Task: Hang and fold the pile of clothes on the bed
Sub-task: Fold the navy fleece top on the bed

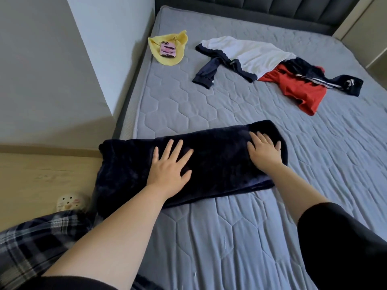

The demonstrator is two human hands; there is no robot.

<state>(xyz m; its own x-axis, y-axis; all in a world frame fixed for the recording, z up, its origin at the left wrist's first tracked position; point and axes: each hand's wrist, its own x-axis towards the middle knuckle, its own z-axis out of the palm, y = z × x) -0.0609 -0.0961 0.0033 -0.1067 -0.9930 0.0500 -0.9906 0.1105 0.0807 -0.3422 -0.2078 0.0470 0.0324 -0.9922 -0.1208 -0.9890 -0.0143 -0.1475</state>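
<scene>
open mattress (240, 114) mid-bed
bare room lies between the folded navy garment (219, 162) and the pile of clothes (272, 65); phone (167, 49) on yellow cloth (155, 43) sits near the left wall (117, 49)

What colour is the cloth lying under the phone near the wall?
The cloth is pale yellow; the head view shows it.

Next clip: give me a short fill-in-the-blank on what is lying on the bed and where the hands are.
1. The pink phone lies on a ____ cloth near the mattress corner.
2. The white garment partly covers another garment, coloured ____.
3. The folded dark blue garment has ____ hands flat on it, the left hand and the right hand.

Missing words: yellow; red; two.
</scene>
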